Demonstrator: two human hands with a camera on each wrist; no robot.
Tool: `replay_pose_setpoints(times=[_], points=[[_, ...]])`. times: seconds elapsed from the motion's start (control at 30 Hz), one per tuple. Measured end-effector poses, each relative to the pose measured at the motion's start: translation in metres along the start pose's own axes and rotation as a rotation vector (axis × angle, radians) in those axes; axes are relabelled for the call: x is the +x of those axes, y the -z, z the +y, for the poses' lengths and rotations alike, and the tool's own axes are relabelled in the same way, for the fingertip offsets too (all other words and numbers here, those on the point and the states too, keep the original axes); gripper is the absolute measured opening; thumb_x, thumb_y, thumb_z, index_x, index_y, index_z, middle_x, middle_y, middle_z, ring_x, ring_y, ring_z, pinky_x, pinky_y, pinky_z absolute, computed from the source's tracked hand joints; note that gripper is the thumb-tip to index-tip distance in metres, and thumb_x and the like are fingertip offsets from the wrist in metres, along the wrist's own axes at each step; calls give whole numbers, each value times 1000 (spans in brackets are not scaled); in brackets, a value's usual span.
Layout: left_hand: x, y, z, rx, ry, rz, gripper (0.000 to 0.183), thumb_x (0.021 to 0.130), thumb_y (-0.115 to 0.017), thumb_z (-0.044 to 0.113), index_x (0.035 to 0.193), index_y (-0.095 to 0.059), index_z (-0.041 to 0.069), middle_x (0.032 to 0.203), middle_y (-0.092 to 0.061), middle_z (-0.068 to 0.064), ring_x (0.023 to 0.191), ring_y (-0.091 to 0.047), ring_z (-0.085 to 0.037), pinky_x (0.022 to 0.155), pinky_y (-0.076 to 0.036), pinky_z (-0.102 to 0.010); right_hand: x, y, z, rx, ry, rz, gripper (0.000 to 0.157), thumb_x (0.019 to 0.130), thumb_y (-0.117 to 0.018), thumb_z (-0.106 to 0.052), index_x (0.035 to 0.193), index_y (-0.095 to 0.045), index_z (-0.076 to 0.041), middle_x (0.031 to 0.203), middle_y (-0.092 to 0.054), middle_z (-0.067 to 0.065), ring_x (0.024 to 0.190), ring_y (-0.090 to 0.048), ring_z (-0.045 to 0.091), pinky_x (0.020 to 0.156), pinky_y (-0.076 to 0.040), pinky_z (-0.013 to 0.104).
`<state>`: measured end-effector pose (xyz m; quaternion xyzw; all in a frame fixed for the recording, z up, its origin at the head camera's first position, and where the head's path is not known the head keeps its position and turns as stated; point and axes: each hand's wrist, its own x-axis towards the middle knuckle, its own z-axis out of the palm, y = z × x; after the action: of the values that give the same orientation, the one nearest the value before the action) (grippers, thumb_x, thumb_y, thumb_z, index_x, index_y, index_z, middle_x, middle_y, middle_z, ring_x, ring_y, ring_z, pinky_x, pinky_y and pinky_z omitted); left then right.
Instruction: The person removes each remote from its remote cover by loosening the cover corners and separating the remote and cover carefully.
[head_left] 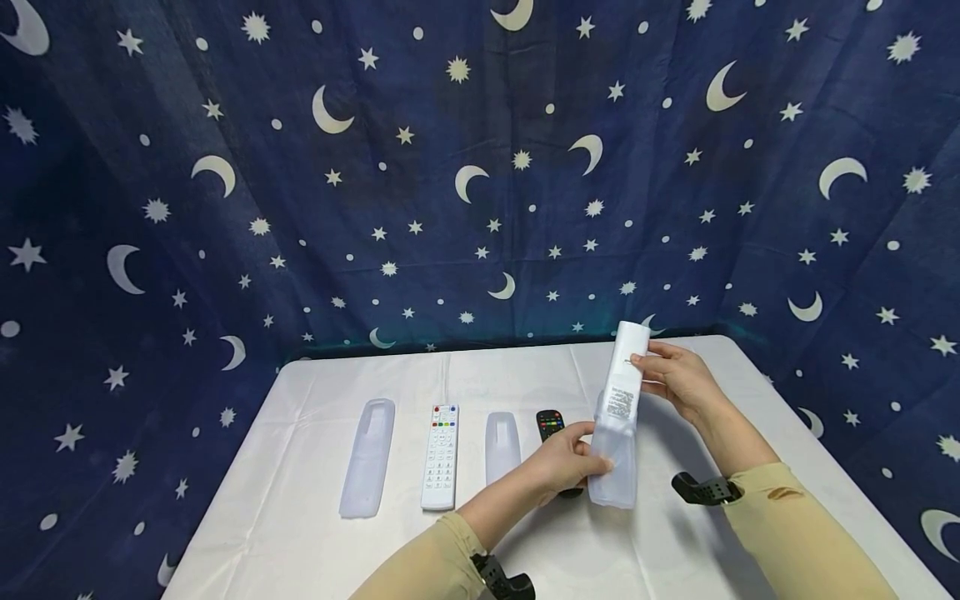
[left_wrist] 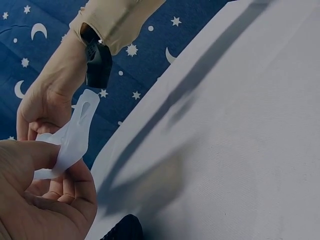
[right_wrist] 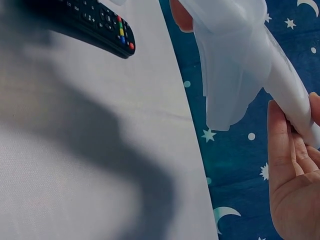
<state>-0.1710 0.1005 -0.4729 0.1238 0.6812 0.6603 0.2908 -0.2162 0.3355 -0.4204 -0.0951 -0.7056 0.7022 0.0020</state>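
Observation:
A white remote control (head_left: 626, 358) is held up over the right part of the table, its labelled back toward the head camera. Its lower end sits inside a translucent cover (head_left: 613, 479), while the upper part sticks out. My left hand (head_left: 558, 462) pinches the cover near its lower left side between thumb and fingers. Around the remote's upper end, my right hand (head_left: 681, 382) grips with thumb and fingers. In the left wrist view a loose flap of the cover (left_wrist: 80, 132) stands out past the left fingers. The right wrist view shows the remote (right_wrist: 289, 87) coming out of the bunched cover (right_wrist: 232, 65).
On the white-clothed table (head_left: 262, 508) lie a long translucent cover (head_left: 367, 458), a white remote with buttons up (head_left: 440, 458) and a shorter cover (head_left: 502, 446). A black remote (head_left: 550, 422) lies partly behind my left hand. A starry blue curtain (head_left: 420, 208) hangs behind.

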Motion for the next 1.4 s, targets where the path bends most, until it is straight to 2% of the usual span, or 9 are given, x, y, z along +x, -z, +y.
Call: replay_pose_setpoints(times=[0.4, 0.6, 0.73, 0.87, 1.03, 1.2, 1.27, 1.4], points=[[-1, -3, -1, 13, 12, 1, 55, 87, -75, -6, 135, -61, 15, 83, -69, -8, 80, -69, -19, 66, -57, -33, -3, 5, 0, 18, -18, 4, 80, 97, -72, -15, 157, -24, 9, 93, -69, -12, 84, -68, 6, 77, -59, 24], [-1, -2, -3, 13, -8, 4, 52, 87, -73, -6, 134, -61, 13, 89, -71, -7, 85, -70, -20, 73, -59, -39, -3, 4, 0, 64, -19, -4, 83, 97, -73, -14, 158, -21, 8, 94, -69, -10, 84, -70, 8, 77, -60, 25], [3, -4, -3, -11, 4, 61, 42, 86, -73, 1, 126, -63, 8, 95, -71, -5, 89, -69, -20, 78, -59, -41, -4, 2, 2, 123, -14, -5, 84, 97, -72, -12, 159, -18, 7, 95, -70, -8, 83, -70, 8, 76, -60, 25], [7, -10, -4, -87, 47, 128, 27, 88, -78, 11, 110, -65, 2, 98, -69, -5, 91, -69, -22, 82, -59, -41, -5, -2, 1, 106, 6, 1, 83, 98, -71, -13, 159, -18, 6, 96, -69, -9, 84, -70, 8, 76, -60, 25], [8, -11, -6, -160, 77, 154, 20, 91, -77, 18, 98, -67, 2, 95, -70, -6, 86, -69, -20, 76, -60, -38, -8, -4, -4, 64, 41, -1, 82, 98, -71, -15, 159, -21, 6, 97, -68, -9, 84, -69, 8, 77, -59, 25], [6, -6, -4, -103, 25, 149, 16, 92, -76, 18, 103, -71, 8, 88, -74, -3, 73, -67, -14, 63, -56, -29, -10, -1, -7, 61, 35, -1, 84, 98, -71, -15, 159, -18, 7, 97, -67, -9, 84, -69, 8, 77, -59, 25], [5, -5, -3, -70, 11, 142, 16, 91, -76, 15, 105, -72, 9, 86, -75, -3, 72, -67, -13, 60, -55, -27, -10, 1, -7, 45, 32, -4, 84, 98, -72, -16, 159, -19, 7, 98, -67, -10, 85, -69, 8, 78, -59, 25], [3, -5, -2, -74, 21, 109, 19, 92, -75, 12, 110, -72, 9, 88, -75, -4, 75, -69, -14, 60, -55, -27, -11, 2, -8, 4, 55, -16, 81, 98, -72, -16, 157, -22, 8, 101, -66, -8, 86, -68, 9, 80, -60, 27]])
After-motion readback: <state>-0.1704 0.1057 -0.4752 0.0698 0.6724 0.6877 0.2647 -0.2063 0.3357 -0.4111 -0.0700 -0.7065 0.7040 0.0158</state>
